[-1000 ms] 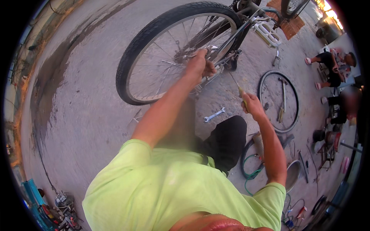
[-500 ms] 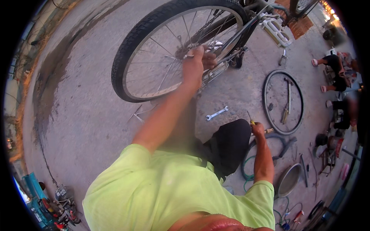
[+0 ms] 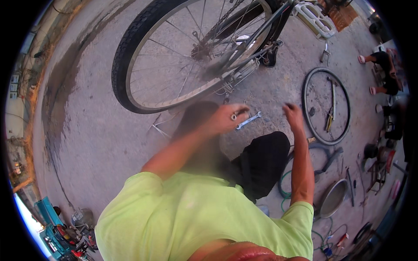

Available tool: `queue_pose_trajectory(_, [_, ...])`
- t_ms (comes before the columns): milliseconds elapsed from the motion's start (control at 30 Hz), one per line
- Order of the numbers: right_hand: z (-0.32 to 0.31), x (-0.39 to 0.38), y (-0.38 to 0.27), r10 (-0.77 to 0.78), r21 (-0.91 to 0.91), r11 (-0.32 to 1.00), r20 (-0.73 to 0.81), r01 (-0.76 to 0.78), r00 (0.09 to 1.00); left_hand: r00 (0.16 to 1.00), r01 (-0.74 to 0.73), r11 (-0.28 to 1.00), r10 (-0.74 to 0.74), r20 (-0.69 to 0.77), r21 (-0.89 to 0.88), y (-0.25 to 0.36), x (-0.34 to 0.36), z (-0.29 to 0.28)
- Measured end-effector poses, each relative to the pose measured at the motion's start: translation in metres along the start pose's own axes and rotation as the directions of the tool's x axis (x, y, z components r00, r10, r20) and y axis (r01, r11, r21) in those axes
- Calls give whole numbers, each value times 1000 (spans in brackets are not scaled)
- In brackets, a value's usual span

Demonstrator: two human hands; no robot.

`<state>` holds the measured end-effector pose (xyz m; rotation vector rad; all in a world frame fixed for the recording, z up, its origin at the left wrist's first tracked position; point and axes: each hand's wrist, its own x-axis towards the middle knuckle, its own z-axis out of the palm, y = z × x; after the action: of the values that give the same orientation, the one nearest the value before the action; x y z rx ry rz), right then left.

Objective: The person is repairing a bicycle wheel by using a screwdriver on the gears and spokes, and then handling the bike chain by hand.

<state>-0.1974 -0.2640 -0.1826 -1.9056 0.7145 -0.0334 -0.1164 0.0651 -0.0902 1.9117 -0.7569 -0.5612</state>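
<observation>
My left hand (image 3: 230,117) is closed around a small metal tool (image 3: 234,117) with a ring-like end, probably a wrench, below the bicycle's rear wheel (image 3: 130,85). A double open-ended wrench (image 3: 248,120) lies on the concrete beside it. My right hand (image 3: 291,111) is raised near the loose tyre (image 3: 307,95), its fingers curled; whether they hold anything is unclear. Inside that tyre lie a long metal tool (image 3: 333,98) and a yellow-handled tool (image 3: 329,119). Chain, frame and a white pedal (image 3: 320,24) show at the top.
My knee (image 3: 265,161) is bent below the wheel. Hoses (image 3: 322,158) and a metal basin (image 3: 332,198) lie at my right. People (image 3: 385,71) sit at the far right near stools and containers. A teal machine (image 3: 54,230) stands at lower left.
My left hand has left the wheel hub and moved down toward me with a tool. My right hand has risen; the screwdriver it held no longer shows in it.
</observation>
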Motion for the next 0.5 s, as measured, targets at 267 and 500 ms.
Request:
queue_pose_trajectory(267, [92, 17, -197, -402, 213, 909, 231, 357, 886, 995, 77, 992, -70, -73, 101, 40, 19, -33])
queue_pose_trajectory(500, [94, 10, -212, -466, 317, 826, -82, 466, 881, 859, -156, 985, 174, -482, 77, 83, 52, -92])
